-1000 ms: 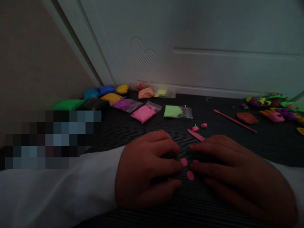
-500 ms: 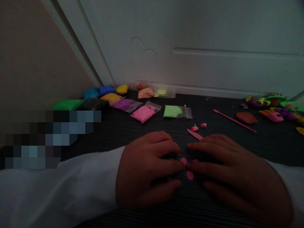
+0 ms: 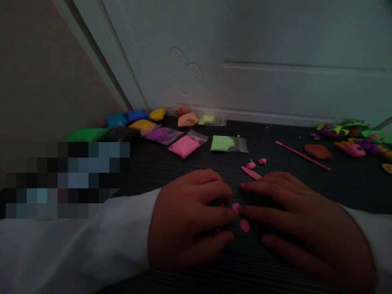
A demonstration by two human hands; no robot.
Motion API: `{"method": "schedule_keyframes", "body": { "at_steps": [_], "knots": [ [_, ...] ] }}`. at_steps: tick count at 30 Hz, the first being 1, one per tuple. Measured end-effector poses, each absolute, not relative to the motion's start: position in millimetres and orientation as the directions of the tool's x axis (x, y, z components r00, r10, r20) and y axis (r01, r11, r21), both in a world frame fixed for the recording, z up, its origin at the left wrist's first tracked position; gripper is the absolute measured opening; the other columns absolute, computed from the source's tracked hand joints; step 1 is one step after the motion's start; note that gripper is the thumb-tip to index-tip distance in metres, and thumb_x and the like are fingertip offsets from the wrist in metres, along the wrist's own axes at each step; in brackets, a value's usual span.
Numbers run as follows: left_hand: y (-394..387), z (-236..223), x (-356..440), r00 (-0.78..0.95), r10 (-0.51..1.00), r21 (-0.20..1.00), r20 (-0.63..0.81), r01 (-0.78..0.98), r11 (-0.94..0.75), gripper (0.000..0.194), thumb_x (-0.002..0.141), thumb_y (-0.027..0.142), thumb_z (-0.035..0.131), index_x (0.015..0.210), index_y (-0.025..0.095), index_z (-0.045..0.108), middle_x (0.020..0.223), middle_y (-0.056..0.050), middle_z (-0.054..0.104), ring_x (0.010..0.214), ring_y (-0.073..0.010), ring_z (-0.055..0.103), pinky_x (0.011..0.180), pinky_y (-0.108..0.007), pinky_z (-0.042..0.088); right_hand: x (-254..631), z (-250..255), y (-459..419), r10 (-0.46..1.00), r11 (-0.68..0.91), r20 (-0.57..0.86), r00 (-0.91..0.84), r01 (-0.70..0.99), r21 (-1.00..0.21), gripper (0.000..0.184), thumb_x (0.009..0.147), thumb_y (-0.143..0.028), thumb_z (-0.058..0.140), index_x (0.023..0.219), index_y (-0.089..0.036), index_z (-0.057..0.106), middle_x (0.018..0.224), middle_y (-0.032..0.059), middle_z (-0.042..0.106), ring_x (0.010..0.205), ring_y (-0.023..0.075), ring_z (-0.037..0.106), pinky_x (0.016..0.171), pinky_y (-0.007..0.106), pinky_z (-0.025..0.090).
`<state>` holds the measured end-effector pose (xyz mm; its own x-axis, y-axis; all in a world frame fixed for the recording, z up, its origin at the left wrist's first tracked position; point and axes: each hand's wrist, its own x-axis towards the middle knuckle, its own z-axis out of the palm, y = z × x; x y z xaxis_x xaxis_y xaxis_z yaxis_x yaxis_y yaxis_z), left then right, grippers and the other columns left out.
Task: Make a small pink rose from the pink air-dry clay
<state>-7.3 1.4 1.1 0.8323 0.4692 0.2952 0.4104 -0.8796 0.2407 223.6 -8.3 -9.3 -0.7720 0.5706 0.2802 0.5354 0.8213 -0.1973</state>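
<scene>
My left hand (image 3: 192, 218) rests low over the dark tabletop, its index finger and thumb stretched out and apart. Its index fingertip presses on a small flat pink clay piece (image 3: 235, 208). From the other side, the index fingertip of my right hand (image 3: 294, 220) touches that same piece; this hand's fingers are spread. A second pink clay disc (image 3: 245, 226) lies flat just in front of the fingertips. Bits of pink show beneath my left hand, mostly hidden. A pink flat clay tool (image 3: 250, 172) lies partly under my right fingers.
Two tiny pink clay buds, one a rosebud (image 3: 251, 165), sit beyond my hands. Behind are bags of coloured clay, including a pink bag (image 3: 185, 146) and a light green bag (image 3: 223, 143). Right are a thin pink stick (image 3: 301, 155), a reddish-brown lump (image 3: 317, 151) and clay figures (image 3: 352, 148).
My right index fingertip has shifted slightly left. The pink bit seen beside it earlier is now out of sight. My left hand has barely moved.
</scene>
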Motion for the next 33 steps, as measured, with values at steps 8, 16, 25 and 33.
{"method": "schedule_keyframes", "body": {
  "at_steps": [8, 16, 25, 33],
  "knots": [
    [1.4, -0.2, -7.1, 0.832, 0.461, 0.23, 0.308, 0.405, -0.885, 0.021, 0.08, 0.027, 0.049, 0.089, 0.015, 0.064, 0.096, -0.007, 0.056, 0.087, -0.0194, 0.044, 0.076, -0.035, 0.04, 224.0, -9.2, -8.1, 0.577, 0.816, 0.268, -0.771, 0.542, -0.2, 0.046, 0.072, -0.024, 0.057, 0.118, -0.027, 0.051, 0.122, 0.0061, 0.05, 0.106, 0.0249, 0.045, 0.089, 0.049, 0.032],
    [1.1, -0.6, -7.7, 0.831, 0.45, 0.217, 0.326, 0.398, -0.892, 0.021, 0.08, 0.026, 0.048, 0.09, 0.016, 0.064, 0.094, -0.008, 0.056, 0.085, -0.0187, 0.044, 0.075, -0.034, 0.04, 223.8, -9.3, -8.1, 0.577, 0.817, 0.28, -0.767, 0.539, -0.206, 0.044, 0.073, -0.023, 0.056, 0.116, -0.027, 0.053, 0.12, 0.0067, 0.052, 0.105, 0.0248, 0.047, 0.087, 0.049, 0.035],
    [1.1, 0.0, -7.8, 0.837, 0.457, 0.204, 0.303, 0.411, -0.888, 0.022, 0.079, 0.027, 0.05, 0.094, 0.018, 0.064, 0.097, -0.007, 0.054, 0.088, -0.0201, 0.043, 0.076, -0.035, 0.038, 223.8, -8.5, -8.2, 0.572, 0.82, 0.27, -0.775, 0.529, -0.217, 0.044, 0.073, -0.022, 0.056, 0.117, -0.026, 0.053, 0.121, 0.0071, 0.05, 0.106, 0.0252, 0.045, 0.089, 0.049, 0.033],
    [1.7, -0.1, -7.6, 0.829, 0.467, 0.252, 0.307, 0.403, -0.88, 0.023, 0.08, 0.026, 0.05, 0.094, 0.015, 0.064, 0.095, -0.007, 0.055, 0.087, -0.0192, 0.043, 0.075, -0.034, 0.039, 223.8, -9.1, -8.4, 0.582, 0.812, 0.266, -0.768, 0.534, -0.236, 0.043, 0.074, -0.022, 0.057, 0.116, -0.026, 0.053, 0.121, 0.0059, 0.05, 0.106, 0.0239, 0.043, 0.09, 0.048, 0.031]
  ]
}}
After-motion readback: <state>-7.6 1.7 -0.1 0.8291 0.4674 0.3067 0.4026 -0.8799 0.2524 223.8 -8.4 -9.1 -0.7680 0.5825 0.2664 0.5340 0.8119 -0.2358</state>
